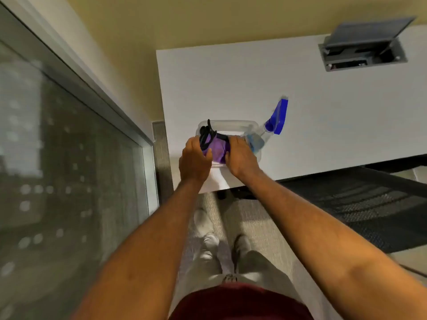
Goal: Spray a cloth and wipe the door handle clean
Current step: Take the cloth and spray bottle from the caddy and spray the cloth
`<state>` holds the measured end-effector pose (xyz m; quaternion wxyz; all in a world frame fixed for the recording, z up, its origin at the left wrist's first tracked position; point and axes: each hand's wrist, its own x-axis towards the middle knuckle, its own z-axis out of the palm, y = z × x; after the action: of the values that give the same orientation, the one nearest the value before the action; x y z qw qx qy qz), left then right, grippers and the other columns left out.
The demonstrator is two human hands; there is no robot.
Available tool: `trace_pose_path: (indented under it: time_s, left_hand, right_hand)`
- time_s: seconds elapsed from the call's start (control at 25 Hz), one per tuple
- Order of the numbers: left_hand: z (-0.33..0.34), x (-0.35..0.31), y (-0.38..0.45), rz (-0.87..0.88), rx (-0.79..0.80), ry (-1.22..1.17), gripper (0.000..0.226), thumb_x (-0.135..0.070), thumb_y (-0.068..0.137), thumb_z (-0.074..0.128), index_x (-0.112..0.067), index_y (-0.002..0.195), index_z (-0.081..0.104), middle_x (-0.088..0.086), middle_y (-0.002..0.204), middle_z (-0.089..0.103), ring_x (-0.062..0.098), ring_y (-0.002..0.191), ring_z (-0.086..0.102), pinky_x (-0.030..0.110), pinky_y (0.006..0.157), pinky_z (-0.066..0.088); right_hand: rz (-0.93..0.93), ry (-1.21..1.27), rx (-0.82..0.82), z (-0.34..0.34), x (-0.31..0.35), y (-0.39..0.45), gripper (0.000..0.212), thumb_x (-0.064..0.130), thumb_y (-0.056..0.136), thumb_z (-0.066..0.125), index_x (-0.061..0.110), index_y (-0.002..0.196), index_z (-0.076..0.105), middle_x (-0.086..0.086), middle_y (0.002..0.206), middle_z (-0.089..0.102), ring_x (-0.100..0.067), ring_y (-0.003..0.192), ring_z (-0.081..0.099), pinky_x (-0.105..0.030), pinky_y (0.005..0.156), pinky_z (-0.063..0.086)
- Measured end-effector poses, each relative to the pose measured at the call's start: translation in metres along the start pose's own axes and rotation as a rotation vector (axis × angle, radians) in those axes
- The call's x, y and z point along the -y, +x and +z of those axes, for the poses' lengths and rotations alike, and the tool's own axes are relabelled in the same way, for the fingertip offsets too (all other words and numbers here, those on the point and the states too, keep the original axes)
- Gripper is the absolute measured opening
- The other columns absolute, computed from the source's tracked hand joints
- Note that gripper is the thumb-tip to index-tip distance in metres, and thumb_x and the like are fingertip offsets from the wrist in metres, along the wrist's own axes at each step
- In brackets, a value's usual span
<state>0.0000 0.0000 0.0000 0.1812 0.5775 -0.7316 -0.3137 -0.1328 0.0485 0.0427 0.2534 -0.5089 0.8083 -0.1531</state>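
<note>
Both your hands are down at the clear plastic container [231,124] sitting near the corner of the white table [323,112], close to its near edge. Your left hand [195,161] is on the container's left side, fingers curled over the rim and thumb reaching in toward the purple cloth [218,150]. Your right hand [241,158] is on the other side, fingers draped over the cloth's right edge, thumb pressing in from the front. So the cloth sits bunched between your two hands, inside the container; both hands are cupped around it, though whether either one has truly clamped on it I can't tell from this angle.

There's something black and strappy [206,135] lying in the container's left end, touching the cloth and just under your left fingertips; what it is, I can't make out.

The spray bottle [271,123] lies tilted in the container's right end, its clear body just beside your right hand, its blue trigger head [279,116] poking out past the rim over the tabletop. Neither hand is holding it.

Farther back on the table, well apart from all this, a grey cable box [362,51] is set in the surface with its lid propped open. A glass wall panel [57,158] runs down your left, and a dark mesh chair [358,204] sits tucked under the table on your right. The door handle isn't in view here.
</note>
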Motion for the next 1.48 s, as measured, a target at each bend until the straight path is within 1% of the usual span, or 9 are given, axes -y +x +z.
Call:
trace_pose_path:
  time_s: [0.12,0.32,0.52,0.76,0.96,1.08,1.28,1.36,1.48]
  left_hand:
    - [0.001,0.001,0.011,-0.038,0.045,0.022,0.043,-0.028,0.096,0.067,-0.013,0.134,0.053,0.01,0.121,0.061,0.027,0.102,0.063,0.037,0.078,0.056]
    - [0.0,0.007,0.012,-0.055,0.092,0.036,0.051,-0.026,0.096,0.067,-0.016,0.141,0.045,0.011,0.136,0.054,0.031,0.116,0.058,0.05,0.088,0.057]
    - [-0.01,0.002,0.007,-0.136,0.089,-0.018,0.047,-0.026,0.097,0.064,-0.016,0.141,0.049,0.008,0.141,0.052,0.029,0.122,0.056,0.045,0.092,0.053]
    - [-0.027,0.003,-0.016,-0.358,0.062,-0.195,0.045,-0.032,0.101,0.061,-0.018,0.143,0.05,0.007,0.149,0.049,0.026,0.129,0.054,0.035,0.095,0.048]
    - [-0.049,-0.013,-0.047,-0.461,-0.019,-0.393,0.026,-0.026,0.103,0.057,-0.012,0.124,0.063,0.008,0.123,0.063,0.021,0.107,0.059,0.023,0.076,0.045]
    - [-0.062,-0.03,-0.056,-0.588,0.082,-0.668,0.019,-0.031,0.103,0.056,-0.016,0.11,0.066,0.009,0.109,0.071,0.03,0.103,0.069,0.037,0.088,0.058]
    - [-0.106,-0.065,-0.062,-0.589,0.353,-1.245,0.063,-0.064,0.101,0.043,-0.016,0.139,0.06,0.008,0.131,0.069,0.024,0.119,0.067,0.042,0.1,0.054]
    - [-0.124,-0.074,-0.062,-0.619,0.352,-1.379,0.073,-0.072,0.094,0.043,-0.015,0.136,0.064,0.009,0.122,0.071,0.023,0.111,0.067,0.04,0.098,0.054]
    - [-0.133,-0.076,-0.069,-0.644,0.324,-1.387,0.065,-0.071,0.09,0.052,-0.016,0.12,0.073,0.005,0.103,0.074,0.018,0.091,0.07,0.033,0.093,0.055]
  right_hand:
    - [0.083,-0.078,-0.022,0.006,-0.001,0.011,0.029,0.027,0.104,0.056,0.015,0.129,0.058,-0.009,0.125,0.066,-0.025,0.118,0.061,-0.037,0.102,0.05]
    - [0.13,-0.155,0.012,0.005,0.0,0.014,0.028,0.022,0.106,0.052,0.012,0.131,0.057,-0.011,0.13,0.063,-0.027,0.126,0.054,-0.036,0.107,0.046]
    - [0.127,-0.27,0.082,0.003,0.011,0.013,0.018,0.01,0.101,0.058,0.005,0.115,0.067,-0.014,0.116,0.067,-0.029,0.111,0.061,-0.037,0.099,0.051]
    - [0.025,-0.29,-0.025,-0.005,0.017,-0.012,0.03,0.035,0.091,0.07,0.011,0.108,0.07,-0.011,0.115,0.062,-0.034,0.116,0.053,-0.047,0.101,0.046]
    - [0.08,0.204,0.046,-0.036,0.029,-0.034,0.014,0.025,0.096,0.065,0.02,0.101,0.053,0.009,0.082,0.056,-0.009,0.077,0.054,-0.016,0.061,0.036]
    - [0.069,0.366,-0.02,-0.058,0.043,-0.049,0.015,0.016,0.097,0.065,0.015,0.111,0.06,0.007,0.094,0.063,-0.012,0.086,0.059,-0.011,0.065,0.039]
    - [-0.255,0.324,-0.057,-0.077,0.081,-0.097,0.029,0.008,0.094,0.053,0.022,0.117,0.066,0.003,0.109,0.072,-0.014,0.098,0.066,-0.03,0.083,0.056]
    - [-0.477,0.232,-0.097,-0.076,0.09,-0.119,0.03,0.004,0.088,0.048,0.014,0.106,0.07,-0.004,0.104,0.074,-0.021,0.094,0.066,-0.038,0.082,0.054]
    - [-0.743,0.046,-0.054,-0.059,0.088,-0.15,0.039,0.002,0.08,0.05,0.01,0.112,0.071,-0.008,0.129,0.069,-0.024,0.123,0.061,-0.037,0.11,0.043]
